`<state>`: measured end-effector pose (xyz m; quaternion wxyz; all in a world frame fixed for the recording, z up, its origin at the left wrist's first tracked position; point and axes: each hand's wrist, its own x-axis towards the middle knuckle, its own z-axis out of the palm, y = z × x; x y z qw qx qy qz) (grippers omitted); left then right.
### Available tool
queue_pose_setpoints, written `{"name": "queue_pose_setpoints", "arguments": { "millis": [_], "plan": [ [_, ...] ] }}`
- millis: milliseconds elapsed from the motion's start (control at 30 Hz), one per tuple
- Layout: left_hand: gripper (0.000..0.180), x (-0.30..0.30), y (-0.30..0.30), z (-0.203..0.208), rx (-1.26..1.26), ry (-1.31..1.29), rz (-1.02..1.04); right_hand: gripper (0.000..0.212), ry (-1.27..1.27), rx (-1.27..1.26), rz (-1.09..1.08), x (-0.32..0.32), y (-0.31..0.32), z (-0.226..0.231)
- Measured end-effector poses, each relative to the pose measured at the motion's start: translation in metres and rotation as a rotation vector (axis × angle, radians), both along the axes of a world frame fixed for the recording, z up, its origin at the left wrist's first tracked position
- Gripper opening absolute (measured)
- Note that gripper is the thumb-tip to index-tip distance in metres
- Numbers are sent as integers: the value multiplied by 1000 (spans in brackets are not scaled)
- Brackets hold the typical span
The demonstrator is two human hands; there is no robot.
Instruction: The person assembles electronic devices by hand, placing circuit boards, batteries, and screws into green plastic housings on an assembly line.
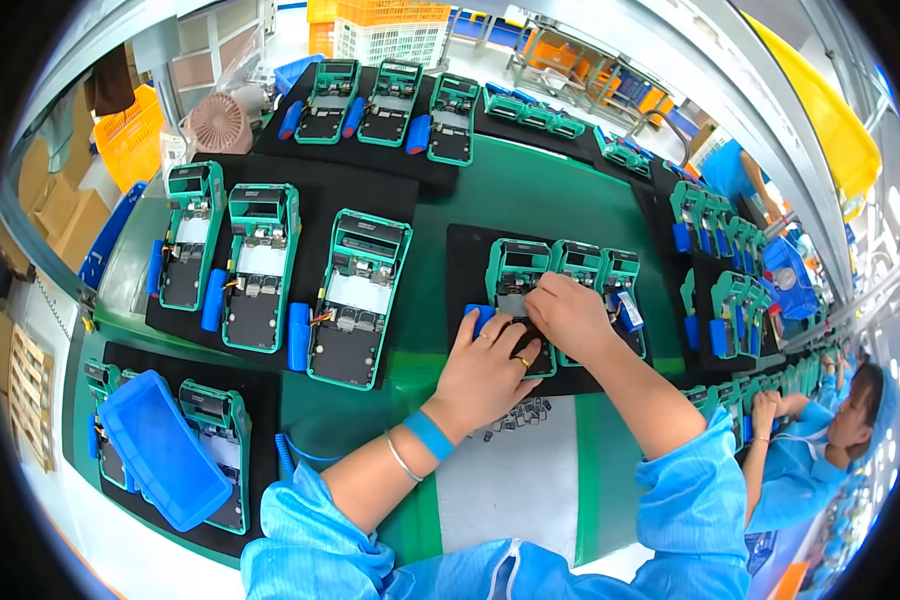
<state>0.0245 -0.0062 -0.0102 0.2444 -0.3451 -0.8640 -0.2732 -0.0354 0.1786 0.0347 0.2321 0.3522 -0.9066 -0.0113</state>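
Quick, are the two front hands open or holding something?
Left hand: fingers spread over the green-framed device; any grip is hidden.
Right hand: fingers bunched; can't tell if it holds anything.

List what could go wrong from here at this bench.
1. The small dark parts lie loose close to the left hand; a sweep of that hand or its forearm might scatter them.
2. The blue cylinder sits right beside the left hand, so it could get nudged while the right hand is at the open unit.
3. The blue tray overlaps other open units; if it slid, it might scrape them.
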Motion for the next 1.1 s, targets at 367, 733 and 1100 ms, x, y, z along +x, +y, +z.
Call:
{"name": "queue_pose_setpoints", "arguments": {
  "millis": [367,733,1100],
  "plan": [
    [44,1,2,1,-17,-17,2,11,78,264,-25,-3,-2,8],
    [44,0,0,3,-27,-29,0,13,44,233,9,0,-1,8],
    [47,0,0,0,-14,-54,-14,15,92,260,19,3,-2,3]
  ]
}}
